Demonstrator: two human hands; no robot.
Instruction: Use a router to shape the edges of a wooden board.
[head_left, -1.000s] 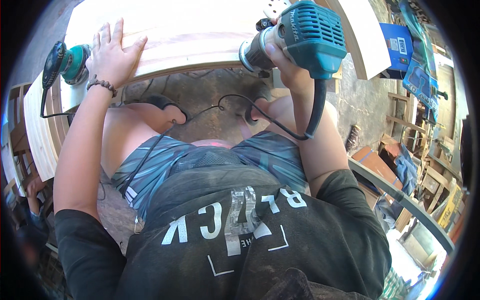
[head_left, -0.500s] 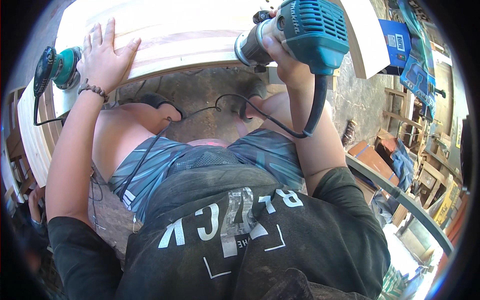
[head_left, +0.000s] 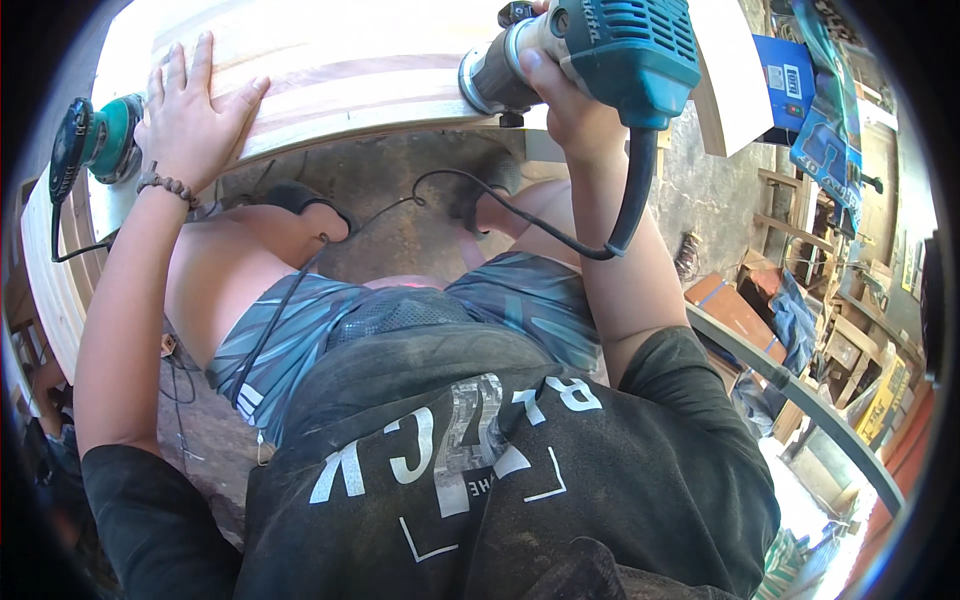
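Observation:
My left hand (head_left: 192,125) lies flat with its fingers spread on a pale wooden panel (head_left: 350,88), close to its near edge. A bead bracelet circles that wrist. In my right hand (head_left: 572,112) is a teal-and-silver trim router (head_left: 632,60), its body gripped from the near side. The router is tilted on its side, with its round base against the panel at the near edge; the bit is hidden. Its black cord (head_left: 640,190) drops from the motor end past my forearm. A teal random orbital sander (head_left: 112,138) rests just left of my left hand.
The cord loops over the concrete floor (head_left: 385,235) between my legs and across my shorts. Another pale board (head_left: 738,90) stands right of the router, beside a blue box (head_left: 785,80). Wood scraps (head_left: 850,355) and a grey rail (head_left: 800,400) are at right.
The view has shifted a little, so the panel, tools and hands appear slightly further left and up. My left hand remains flat on the panel and my right still grips the router.

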